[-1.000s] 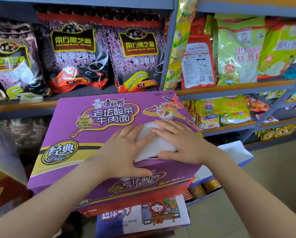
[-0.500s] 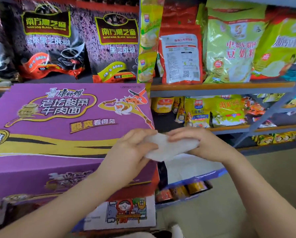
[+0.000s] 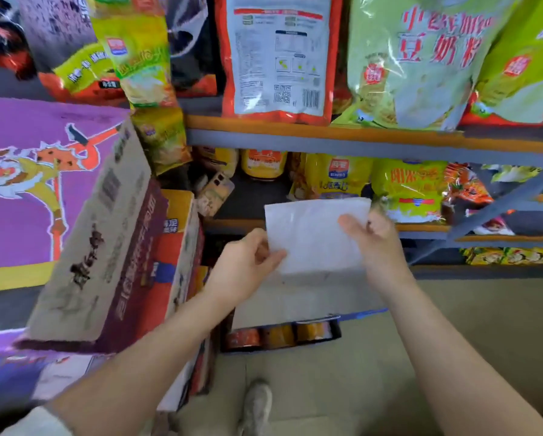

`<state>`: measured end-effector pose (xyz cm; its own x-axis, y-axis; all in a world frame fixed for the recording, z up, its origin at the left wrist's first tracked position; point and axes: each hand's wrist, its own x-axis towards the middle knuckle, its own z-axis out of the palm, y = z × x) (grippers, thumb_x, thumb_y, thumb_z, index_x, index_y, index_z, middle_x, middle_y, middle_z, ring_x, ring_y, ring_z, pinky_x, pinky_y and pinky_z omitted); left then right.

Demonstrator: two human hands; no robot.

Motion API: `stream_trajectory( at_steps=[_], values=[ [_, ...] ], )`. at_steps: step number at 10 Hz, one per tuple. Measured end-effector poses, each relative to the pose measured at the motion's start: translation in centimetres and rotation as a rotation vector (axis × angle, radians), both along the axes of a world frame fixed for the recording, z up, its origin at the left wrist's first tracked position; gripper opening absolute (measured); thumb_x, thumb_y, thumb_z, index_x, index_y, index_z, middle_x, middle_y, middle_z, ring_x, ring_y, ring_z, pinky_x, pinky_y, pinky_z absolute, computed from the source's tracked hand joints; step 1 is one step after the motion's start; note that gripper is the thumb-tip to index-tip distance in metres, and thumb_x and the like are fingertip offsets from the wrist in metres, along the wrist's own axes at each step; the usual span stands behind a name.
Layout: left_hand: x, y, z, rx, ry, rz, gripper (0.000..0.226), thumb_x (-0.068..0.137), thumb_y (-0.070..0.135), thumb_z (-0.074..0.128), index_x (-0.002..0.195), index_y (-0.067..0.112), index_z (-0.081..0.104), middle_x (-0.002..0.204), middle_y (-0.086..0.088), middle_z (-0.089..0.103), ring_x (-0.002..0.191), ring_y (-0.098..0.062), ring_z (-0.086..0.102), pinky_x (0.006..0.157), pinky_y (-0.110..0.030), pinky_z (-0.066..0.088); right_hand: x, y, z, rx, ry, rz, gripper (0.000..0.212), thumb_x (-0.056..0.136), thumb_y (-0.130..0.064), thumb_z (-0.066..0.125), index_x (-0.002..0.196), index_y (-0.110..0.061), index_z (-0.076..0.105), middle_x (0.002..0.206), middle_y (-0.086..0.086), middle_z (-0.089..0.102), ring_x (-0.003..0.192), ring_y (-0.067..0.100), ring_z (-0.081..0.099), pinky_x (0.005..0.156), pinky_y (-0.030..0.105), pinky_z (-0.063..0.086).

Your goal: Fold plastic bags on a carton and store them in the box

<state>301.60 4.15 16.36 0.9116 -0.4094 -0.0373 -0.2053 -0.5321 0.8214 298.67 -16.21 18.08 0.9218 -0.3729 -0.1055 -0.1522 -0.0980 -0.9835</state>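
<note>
Both hands have carried the folded plastic bag (image 3: pixel 315 236) off the purple carton (image 3: pixel 27 199) and out to its right, where I now see it held in the air before the shelves (image 3: pixel 326 136). From the head view, my left hand (image 3: pixel 246 267) pinches the bag's lower left corner between thumb and curled fingers, and my right hand (image 3: pixel 372 239) grips its right edge, thumb laid across the front. It is a flat, white, translucent rectangle with soft creases. Below it sits a blue-edged box (image 3: pixel 282 336) on the floor, glossy packets inside. Shiny snack bags (image 3: pixel 421 58) crowd the shelves behind.
</note>
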Motion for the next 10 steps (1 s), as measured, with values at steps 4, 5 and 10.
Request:
stream_trajectory(
  at_steps=[4, 5, 10],
  values=[
    [7.2, -7.0, -21.9, 0.357, 0.107, -0.075, 0.017, 0.087, 0.017, 0.056, 0.098, 0.010, 0.065, 0.087, -0.003, 0.068, 0.084, -0.022, 0.064, 0.074, -0.027, 0.047, 3.2, -10.7, -32.2, -0.096, 0.784, 0.049, 0.040, 0.089, -0.018, 0.061, 0.064, -0.027, 0.032, 0.066, -0.004, 0.033, 0.057, 0.010, 0.034, 0.052, 0.022, 0.028],
    [8.3, -7.6, -26.2, 0.438, -0.093, -0.228, 0.030, 0.081, 0.032, 0.047, 0.093, 0.011, 0.066, 0.088, -0.004, 0.068, 0.082, -0.025, 0.064, 0.070, -0.030, 0.051, 3.3, -10.9, -38.6, -0.087, 0.928, 0.097, 0.030, 0.091, -0.015, 0.057, 0.065, -0.017, 0.043, 0.067, 0.004, 0.042, 0.060, 0.018, 0.041, 0.057, 0.027, 0.035],
    [9.6, -7.7, -31.9, 0.381, -0.080, -0.206, 0.046, 0.077, 0.040, 0.040, 0.097, 0.008, 0.066, 0.092, -0.007, 0.068, 0.086, -0.029, 0.062, 0.069, -0.037, 0.052, 7.9, -11.1, -46.7, -0.399, 1.110, 0.245, 0.033, 0.095, -0.021, 0.049, 0.117, 0.004, 0.055, 0.118, 0.019, 0.060, 0.110, 0.034, 0.055, 0.088, 0.035, 0.043]
  ],
)
